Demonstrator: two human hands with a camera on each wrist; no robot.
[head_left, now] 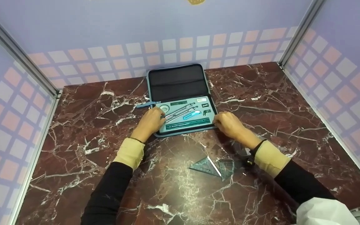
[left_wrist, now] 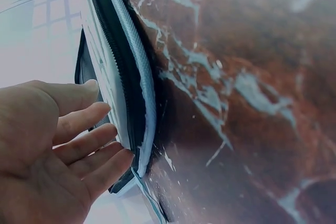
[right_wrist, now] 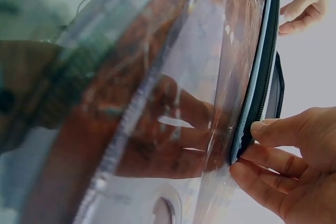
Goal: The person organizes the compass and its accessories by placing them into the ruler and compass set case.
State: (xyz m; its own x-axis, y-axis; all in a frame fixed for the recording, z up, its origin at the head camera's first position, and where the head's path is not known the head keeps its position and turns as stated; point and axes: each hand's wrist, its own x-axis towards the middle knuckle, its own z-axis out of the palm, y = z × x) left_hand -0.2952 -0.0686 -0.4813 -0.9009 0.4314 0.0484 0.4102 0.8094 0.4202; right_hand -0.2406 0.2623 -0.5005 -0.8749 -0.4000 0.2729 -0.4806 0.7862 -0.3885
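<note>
An open zip case (head_left: pixel 180 82) holds a geometry set, its dark lid leaning back near the rear wall. In its pale insert (head_left: pixel 177 124) lie two silver compass-like tools (head_left: pixel 180 113), a light-blue tool (head_left: pixel 192 115) and a long green ruler (head_left: pixel 187 123). At the case's left side is my left hand (head_left: pixel 151 121), fingers loosely extended; the left wrist view shows their fingertips (left_wrist: pixel 113 129) at the insert's edge. My right hand (head_left: pixel 230 124) pinches the front right corner of the case; thumb and fingers grip its zipped rim (right_wrist: pixel 252 98) in the right wrist view.
Two clear set squares (head_left: pixel 205 166) overlap on the marbled table (head_left: pixel 105 187) in front of the case. A blue strap (head_left: pixel 148 104) sticks out at its left. Patterned walls (head_left: pixel 167 28) stand behind and at both sides. Something white (head_left: pixel 325 212) sits at the bottom right.
</note>
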